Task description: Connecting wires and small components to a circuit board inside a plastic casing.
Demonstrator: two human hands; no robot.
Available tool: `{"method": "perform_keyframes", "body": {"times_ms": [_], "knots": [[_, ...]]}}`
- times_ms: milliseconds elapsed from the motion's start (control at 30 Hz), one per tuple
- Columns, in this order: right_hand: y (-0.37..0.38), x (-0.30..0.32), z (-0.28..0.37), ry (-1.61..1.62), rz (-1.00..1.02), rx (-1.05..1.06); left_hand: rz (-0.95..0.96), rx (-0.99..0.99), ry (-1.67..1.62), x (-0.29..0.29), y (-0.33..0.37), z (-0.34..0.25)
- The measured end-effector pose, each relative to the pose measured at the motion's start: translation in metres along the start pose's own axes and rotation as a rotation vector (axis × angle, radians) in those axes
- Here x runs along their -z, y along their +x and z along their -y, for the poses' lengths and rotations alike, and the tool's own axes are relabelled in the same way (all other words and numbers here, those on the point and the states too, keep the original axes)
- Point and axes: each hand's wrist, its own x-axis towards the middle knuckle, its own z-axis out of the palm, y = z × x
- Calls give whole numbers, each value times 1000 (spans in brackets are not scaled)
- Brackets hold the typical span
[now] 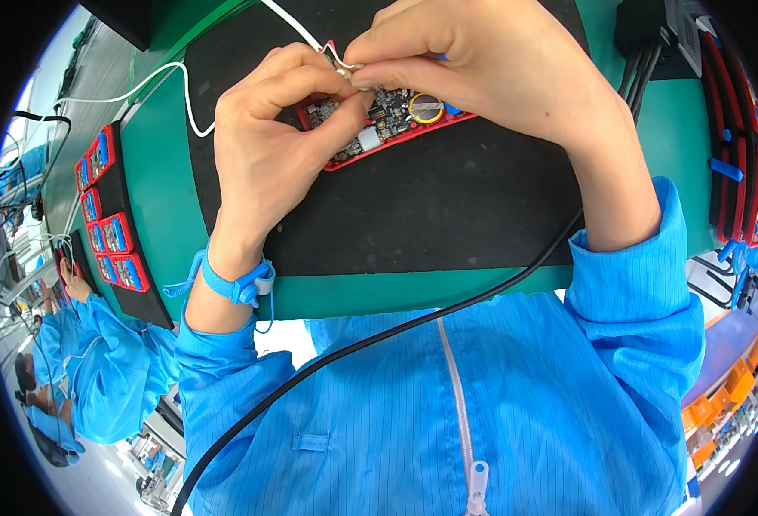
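A circuit board [387,109] with a round yellow-rimmed coin cell [426,107] lies in a red tray [370,156] on a black mat [422,206]. My left hand [280,129] is closed over the board's left part, thumb and forefinger drawn together by a small whitish connector [344,75]. What sits between those fingertips is hidden. From the right, my right hand [482,69] pinches thin wires [336,57] that fan out of a white cable [291,21]. Both sets of fingertips nearly meet above the board, covering its far edge.
A green bench [159,155] surrounds the mat. Several red-framed boards [114,232] lie on a black strip at left; red trays [740,163] are stacked at right beside dark cables [641,73]. A black cord [379,340] crosses my front. A co-worker in blue [112,370] works at left.
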Motion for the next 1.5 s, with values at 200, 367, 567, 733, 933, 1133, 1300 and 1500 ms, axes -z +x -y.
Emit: {"method": "perform_keyframes", "body": {"times_ms": [200,367,567,733,933,1133,1300,1500], "knots": [[-2,1,0,-25,5,-6,4,9,5,-1,1,-1],[-1,-2,-2,-2,-5,-3,1,-8,21,0,0,0],[0,2,2,67,-14,-80,-2,-12,41,0,1,-1],[-3,-4,-9,116,37,-137,-24,-69,49,-4,1,-2],[0,3,5,92,-5,-62,-26,-78,97,-3,1,-2],[0,4,5,59,-21,-54,-7,-132,129,-3,1,2],[0,2,7,83,-39,-54,32,-97,111,1,2,2],[-1,0,3,112,-32,-42,-36,-129,-89,13,6,-7]]}}
